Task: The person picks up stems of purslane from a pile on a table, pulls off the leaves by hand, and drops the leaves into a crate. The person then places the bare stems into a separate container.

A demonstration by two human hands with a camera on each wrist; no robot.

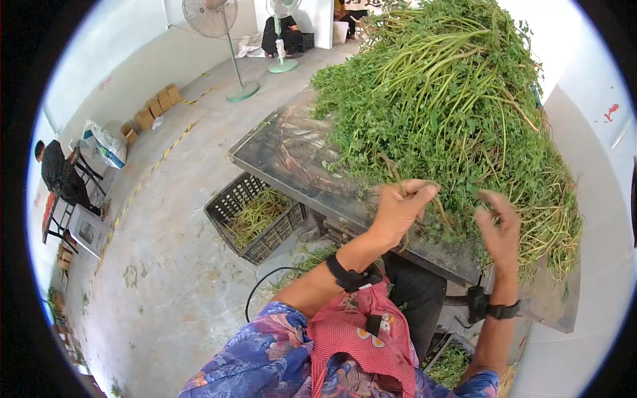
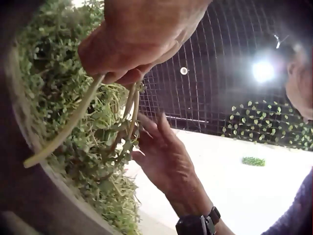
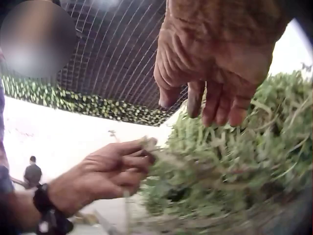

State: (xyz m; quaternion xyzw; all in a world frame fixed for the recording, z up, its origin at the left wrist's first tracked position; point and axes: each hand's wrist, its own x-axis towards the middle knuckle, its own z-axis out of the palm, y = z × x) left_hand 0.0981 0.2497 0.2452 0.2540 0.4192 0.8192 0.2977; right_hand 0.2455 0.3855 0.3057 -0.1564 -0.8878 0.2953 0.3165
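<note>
Left hand (image 1: 398, 211) pinches a few stems (image 2: 68, 128); right hand (image 1: 499, 229) hangs loose, probably best steadying the greens (image 1: 451, 113).

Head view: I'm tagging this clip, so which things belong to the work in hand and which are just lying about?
In the work:
left hand, pinching a few stems
right hand, fingers loose, holding nothing
heap of greens
metal table under the heap

Lying about:
black crate with stalks, on the floor
two standing fans
cardboard boxes by the wall
</note>
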